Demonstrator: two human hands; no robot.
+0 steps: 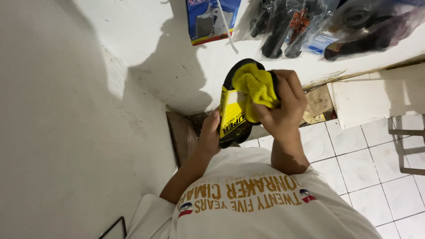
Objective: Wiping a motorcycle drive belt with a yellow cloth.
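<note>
**Yellow cloth pressed to a black-and-yellow packaged part**

Nearest the camera, the person's white shirt (261, 203) fills the lower middle of the view, its bottom cut off by the edge. Just above the shirt, the left hand (210, 135) grips the lower left edge of a flat black-and-yellow package (231, 116), fingers closed around it; most of them are hidden behind the package. The right hand (283, 104) is closed around a bunched yellow cloth (256, 88), pressing it against the package's upper face. Above the package, bagged dark parts (287, 26) and a blue carded item (211, 20) hang on the white wall (66, 110), cut off at the top; their contents are hard to make out. Right of the package lies white floor tile (372, 168).
</note>
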